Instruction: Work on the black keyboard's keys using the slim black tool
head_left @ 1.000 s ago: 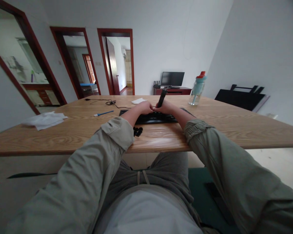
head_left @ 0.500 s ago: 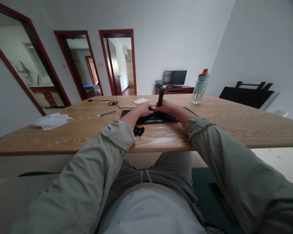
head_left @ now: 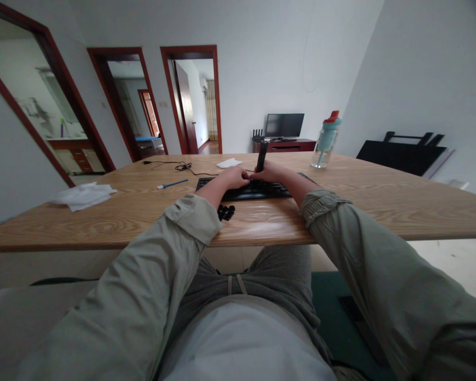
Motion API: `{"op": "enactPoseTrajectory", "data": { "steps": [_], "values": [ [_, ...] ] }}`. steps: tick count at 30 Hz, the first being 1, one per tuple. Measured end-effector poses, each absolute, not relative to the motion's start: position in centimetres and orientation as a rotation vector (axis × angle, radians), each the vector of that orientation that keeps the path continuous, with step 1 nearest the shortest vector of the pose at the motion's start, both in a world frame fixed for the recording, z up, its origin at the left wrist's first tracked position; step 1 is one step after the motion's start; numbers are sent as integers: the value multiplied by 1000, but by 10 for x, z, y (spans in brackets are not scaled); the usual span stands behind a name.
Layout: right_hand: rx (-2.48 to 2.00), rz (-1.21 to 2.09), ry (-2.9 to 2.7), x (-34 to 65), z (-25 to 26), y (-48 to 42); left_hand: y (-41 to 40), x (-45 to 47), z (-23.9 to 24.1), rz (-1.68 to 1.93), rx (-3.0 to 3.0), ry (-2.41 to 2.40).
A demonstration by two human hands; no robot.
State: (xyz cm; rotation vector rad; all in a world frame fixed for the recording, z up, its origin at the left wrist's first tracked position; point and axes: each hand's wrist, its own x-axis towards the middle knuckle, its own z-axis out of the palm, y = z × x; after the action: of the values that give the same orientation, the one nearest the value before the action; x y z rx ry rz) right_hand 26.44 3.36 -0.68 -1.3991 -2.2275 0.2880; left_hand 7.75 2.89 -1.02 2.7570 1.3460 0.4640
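Observation:
A black keyboard (head_left: 257, 192) lies on the wooden table in front of me, partly covered by both hands. My right hand (head_left: 271, 171) is closed around a black, thick-handled tool (head_left: 263, 154), held nearly upright over the keys. Its lower end is hidden, so I cannot tell its kind. My left hand (head_left: 235, 178) rests on the keyboard to the left of it, fingers bent and drawn together near the tool's base. Whatever sits between those fingertips is too small to make out. Several loose black keycaps (head_left: 226, 212) lie in a small pile beside my left forearm.
A blue-and-white brush (head_left: 172, 184) and crumpled white tissue (head_left: 85, 196) lie to the left. Another white paper piece (head_left: 229, 163) and a coiled black cable (head_left: 183, 166) are behind the keyboard. A clear bottle with a red-and-teal lid (head_left: 326, 140) stands at the back right.
The hands and the tool stay almost in place; the black tool leans slightly differently. The whole view has shifted up a little.

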Motion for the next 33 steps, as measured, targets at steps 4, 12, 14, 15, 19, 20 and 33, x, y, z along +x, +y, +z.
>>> {"op": "enactPoseTrajectory", "data": {
  "steps": [4,12,14,15,19,20,33],
  "values": [
    [-1399,278,-2197,262,-7,31,30,77,-11,471,2739,1350],
    [-1244,304,-2225,268,-13,39,29,78,-10,450,2750,1337],
    [-1235,302,-2238,268,-13,40,26,79,-8,441,2751,1343],
    [-1243,300,-2238,268,-13,39,24,79,-8,436,2748,1351],
    [-1306,294,-2227,267,-12,37,20,80,-7,437,2757,1367],
    [-1316,292,-2231,266,-11,37,20,80,-7,445,2756,1360],
    [-1358,307,-2186,263,-8,30,33,92,-15,518,2594,1229]
  ]
}}
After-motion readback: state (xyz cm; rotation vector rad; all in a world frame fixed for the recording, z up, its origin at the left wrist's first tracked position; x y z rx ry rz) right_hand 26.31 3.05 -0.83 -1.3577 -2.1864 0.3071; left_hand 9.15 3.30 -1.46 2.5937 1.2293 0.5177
